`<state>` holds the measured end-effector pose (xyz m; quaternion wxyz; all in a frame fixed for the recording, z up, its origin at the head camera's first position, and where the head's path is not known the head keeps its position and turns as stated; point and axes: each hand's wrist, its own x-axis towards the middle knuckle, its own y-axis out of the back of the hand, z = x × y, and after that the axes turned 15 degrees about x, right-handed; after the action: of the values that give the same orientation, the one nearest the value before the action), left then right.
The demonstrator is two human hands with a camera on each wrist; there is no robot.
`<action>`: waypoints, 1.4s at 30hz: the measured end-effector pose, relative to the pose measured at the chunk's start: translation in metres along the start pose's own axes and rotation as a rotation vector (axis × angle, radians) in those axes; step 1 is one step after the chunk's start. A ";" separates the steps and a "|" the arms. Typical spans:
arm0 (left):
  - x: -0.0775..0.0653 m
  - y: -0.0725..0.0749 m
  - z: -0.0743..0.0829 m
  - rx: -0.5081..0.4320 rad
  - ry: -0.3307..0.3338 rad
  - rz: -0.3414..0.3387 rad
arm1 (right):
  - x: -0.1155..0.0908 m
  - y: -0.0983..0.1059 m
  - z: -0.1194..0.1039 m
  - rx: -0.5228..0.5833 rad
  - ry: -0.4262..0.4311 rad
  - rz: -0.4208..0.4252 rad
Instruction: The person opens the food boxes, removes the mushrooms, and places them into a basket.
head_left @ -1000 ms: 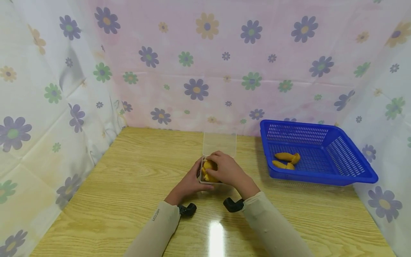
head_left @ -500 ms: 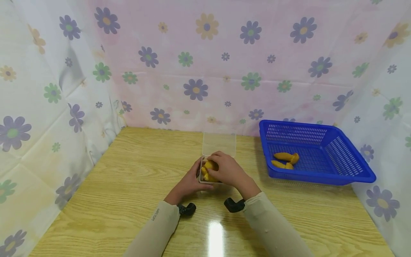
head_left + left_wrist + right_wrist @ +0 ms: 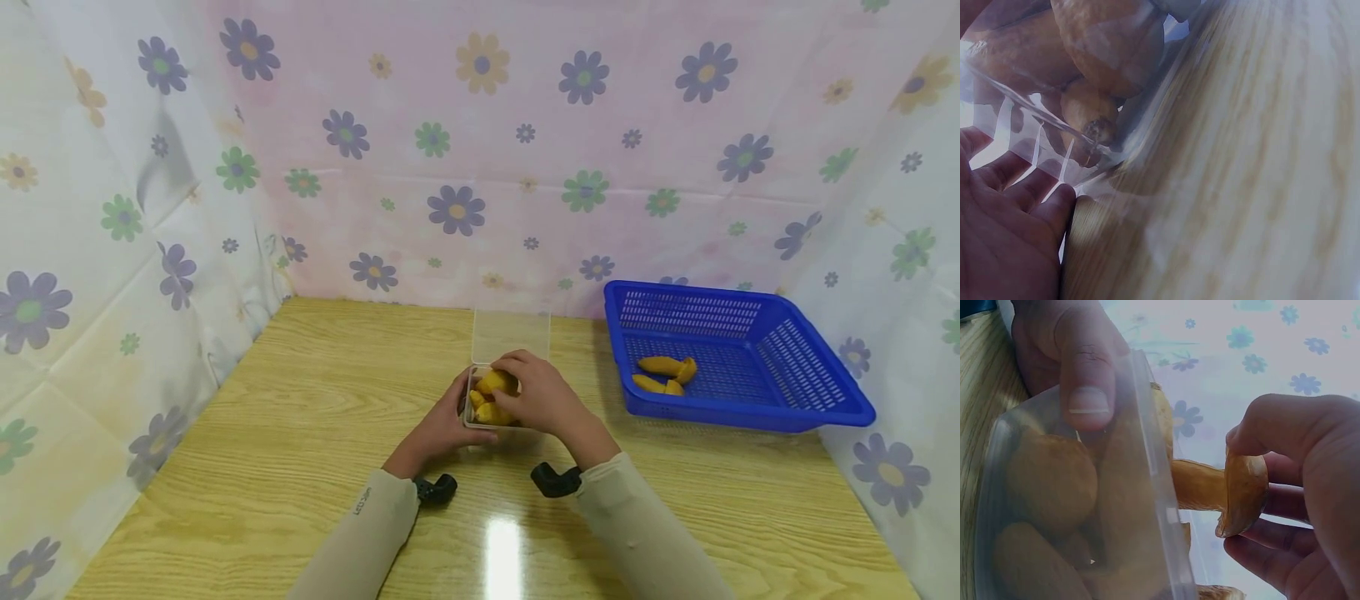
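Observation:
A clear plastic box (image 3: 991,506) packed with yellow-brown mushrooms (image 3: 1050,481) stands on the table, its transparent lid (image 3: 512,335) folded back behind it. My left hand (image 3: 444,427) grips the box from the left, thumb along the near wall in the right wrist view and fingers (image 3: 1054,209) against another wall in the left wrist view. Over the box opening, my right hand (image 3: 551,398) pinches one mushroom (image 3: 1246,490) by its cap. The stem of that mushroom reaches in past the box rim. Other mushrooms below it are partly hidden by my right hand.
To the right of the box stands a blue plastic basket (image 3: 750,415) with two mushrooms (image 3: 660,365) in its left part. A wood-grain table (image 3: 337,367) lies under everything. Flower-patterned cloth (image 3: 390,100) encloses the back and both sides.
My right hand has shifted slightly to the right with the pinched mushroom, and more of the mushrooms in the box now show. The left hand stays on the box.

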<state>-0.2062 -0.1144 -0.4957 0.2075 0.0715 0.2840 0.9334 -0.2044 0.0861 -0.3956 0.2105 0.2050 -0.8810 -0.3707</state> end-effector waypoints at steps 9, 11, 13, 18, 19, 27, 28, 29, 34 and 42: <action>-0.003 -0.002 0.003 -0.006 0.004 0.031 | -0.005 0.007 0.000 0.023 0.024 0.039; -0.003 -0.002 0.003 -0.008 0.005 0.032 | -0.007 0.009 0.001 0.031 0.030 0.049; -0.003 -0.001 0.003 -0.003 0.007 0.031 | -0.009 0.011 0.001 0.033 0.035 0.058; -0.003 -0.002 0.003 0.011 0.008 0.032 | -0.013 0.015 0.001 0.037 0.049 0.080; -0.002 -0.002 0.003 0.009 0.011 0.032 | -0.013 0.016 0.001 0.037 0.052 0.084; -0.004 0.000 0.007 0.003 0.007 0.019 | -0.018 0.021 0.002 0.039 0.062 0.127; -0.004 0.000 0.007 0.000 0.007 0.018 | -0.018 0.021 0.002 0.043 0.067 0.136; -0.004 0.000 0.007 0.000 0.003 0.019 | -0.019 0.022 0.002 0.045 0.070 0.144; -0.002 -0.002 0.000 0.002 -0.001 0.025 | -0.022 0.027 0.005 0.060 0.089 0.173; -0.002 0.001 0.009 0.007 0.008 -0.008 | -0.025 0.035 0.012 0.109 0.073 0.175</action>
<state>-0.2022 -0.1116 -0.4882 0.2097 0.0673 0.2885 0.9318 -0.1973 0.1284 -0.3828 0.2626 0.1518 -0.9061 -0.2949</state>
